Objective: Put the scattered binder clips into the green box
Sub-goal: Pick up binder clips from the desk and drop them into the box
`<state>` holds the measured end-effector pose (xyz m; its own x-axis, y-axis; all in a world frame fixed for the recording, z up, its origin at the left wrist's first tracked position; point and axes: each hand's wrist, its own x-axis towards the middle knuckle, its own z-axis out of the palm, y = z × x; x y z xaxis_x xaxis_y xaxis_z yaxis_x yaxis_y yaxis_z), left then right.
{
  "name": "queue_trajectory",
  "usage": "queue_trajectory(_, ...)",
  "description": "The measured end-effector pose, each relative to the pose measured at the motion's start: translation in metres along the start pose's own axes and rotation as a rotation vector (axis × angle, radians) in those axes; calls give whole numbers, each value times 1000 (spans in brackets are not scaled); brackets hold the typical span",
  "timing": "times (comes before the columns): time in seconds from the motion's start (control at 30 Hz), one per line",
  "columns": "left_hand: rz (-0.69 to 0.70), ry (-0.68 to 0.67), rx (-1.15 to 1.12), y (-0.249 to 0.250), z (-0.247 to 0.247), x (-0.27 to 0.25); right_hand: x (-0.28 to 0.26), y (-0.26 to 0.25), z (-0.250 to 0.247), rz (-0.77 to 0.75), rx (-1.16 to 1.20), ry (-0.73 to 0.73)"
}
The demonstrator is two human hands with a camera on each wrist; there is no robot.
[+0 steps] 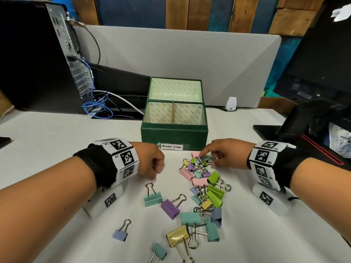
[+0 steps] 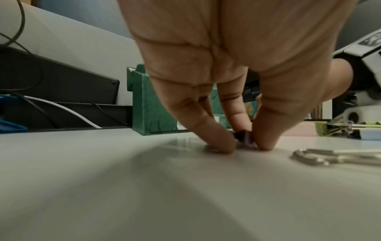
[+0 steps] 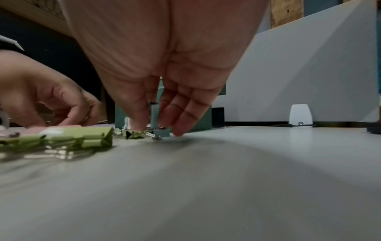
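We should close each pinch on a clip's coloured body, not its wire loops, then lift straight up before carrying it over the rim. Our left hand (image 2: 224, 78) has thumb and fingers (image 2: 212, 138) pressed to the white table (image 1: 57, 141), pinching a small purple binder clip (image 2: 307, 136). Our right hand (image 1: 226, 152) reaches into the far end of the binder clip pile (image 1: 203, 186), fingertips narrowed around what seems a small teal clip (image 3: 163, 132); the grip is blurred. The green box (image 1: 173, 134), apparently empty, stands open just beyond both hands, between them. Most clips lie nearer us than the fingers.
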<state>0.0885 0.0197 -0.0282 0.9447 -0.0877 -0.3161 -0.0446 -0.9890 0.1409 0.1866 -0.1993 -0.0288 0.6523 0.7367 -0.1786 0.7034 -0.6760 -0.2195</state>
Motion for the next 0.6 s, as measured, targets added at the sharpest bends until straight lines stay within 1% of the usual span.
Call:
queue_trajectory(0.2,-8,37,122,4,5,4,9,-1,3,17,-73,-30)
queue_trajectory(0.33,-7,72,92,5,0,6,10,1,4,-1,-85,-6)
queue_trajectory(0.47,69,117,65,20,-8,11,6,-2,1,13,-87,-12)
queue_trajectory(0.6,113,145,99,45,-16,24,3,-4,-3,25,-69,29)
